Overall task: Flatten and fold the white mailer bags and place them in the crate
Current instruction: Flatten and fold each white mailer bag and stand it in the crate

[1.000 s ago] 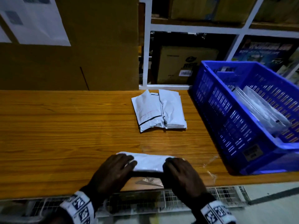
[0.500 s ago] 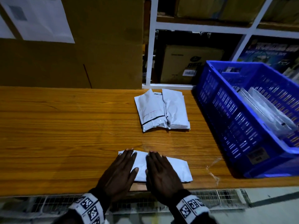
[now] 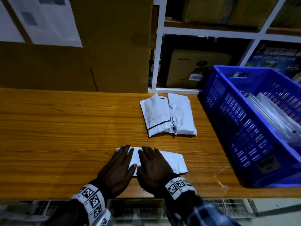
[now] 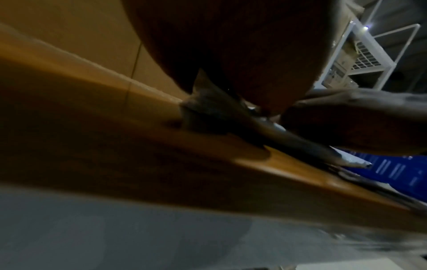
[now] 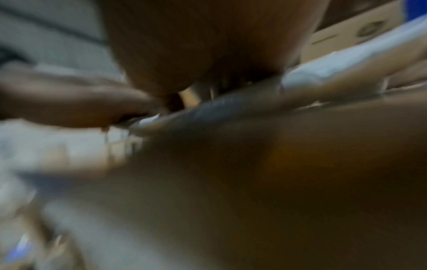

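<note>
— Mailer bag [image 3: 169,162] lies folded at the near edge of the bench [image 3: 65,128], both palms flat on it.
— Left hand [image 3: 117,170] and right hand [image 3: 153,168]: fingers straight, pressing, gripping nothing.
— I'd sweep outward to crease it before lifting it to the crate [image 3: 244,128].

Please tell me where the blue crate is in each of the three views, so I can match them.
Head: blue crate at the right, on the wooden table.
Left wrist: a blue patch at the right edge, beyond the table.
Right wrist: only a blue sliver in the top right corner; blurred.
Shared landmark: the white mailer bag under both hands.
</note>
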